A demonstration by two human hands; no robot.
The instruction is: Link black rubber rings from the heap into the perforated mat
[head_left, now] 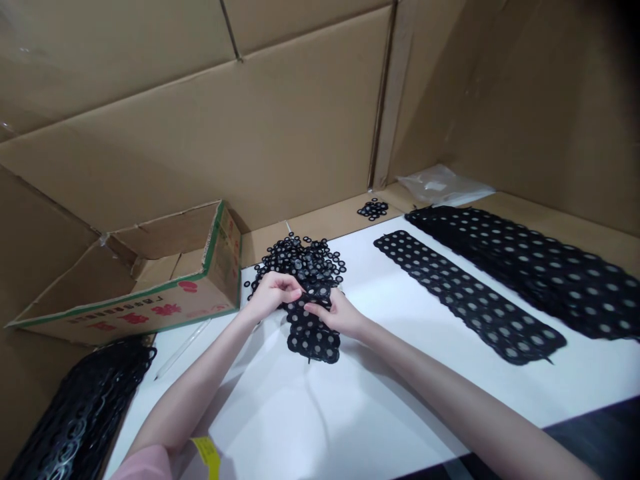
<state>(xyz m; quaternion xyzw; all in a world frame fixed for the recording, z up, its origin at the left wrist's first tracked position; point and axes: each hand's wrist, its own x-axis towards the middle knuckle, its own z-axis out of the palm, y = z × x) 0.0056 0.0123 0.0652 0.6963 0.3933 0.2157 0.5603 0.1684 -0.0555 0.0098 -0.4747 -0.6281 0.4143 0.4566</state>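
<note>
Evidently, the right hand (343,315) clamps a black ringed strip (314,341), left hand (275,293) pinched together alongside; even tension should help.

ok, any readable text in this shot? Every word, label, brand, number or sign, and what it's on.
Nothing I can quote reliably.
Carton, front side: large red characters and smaller red print, too blurred to read.
Same side: round red mark, no legible wording.
Yellow tag: any print is too small to read.
Held black strip: no text visible.
</note>
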